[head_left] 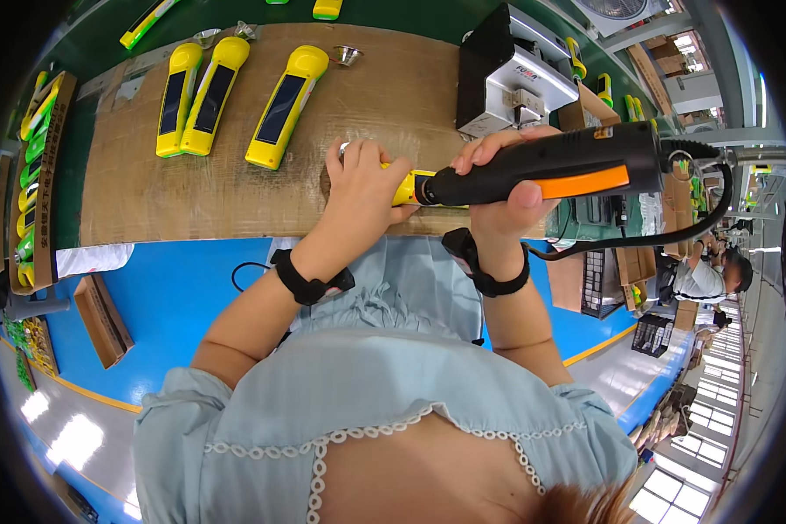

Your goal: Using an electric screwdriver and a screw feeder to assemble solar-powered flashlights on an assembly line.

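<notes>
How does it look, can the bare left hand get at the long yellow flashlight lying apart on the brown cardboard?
Probably yes: the flashlight lies near the left hand, with only cardboard visible between, but that hand holds another yellow piece.

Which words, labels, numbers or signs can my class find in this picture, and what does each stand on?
Silver-and-black machine: dark lettering on its light face; wording not copied here.
Cardboard box at left: printed characters along its side; not copied here.
Black power tool: small sticker, too small to read.
Yellow flashlights: no text legible.
</notes>
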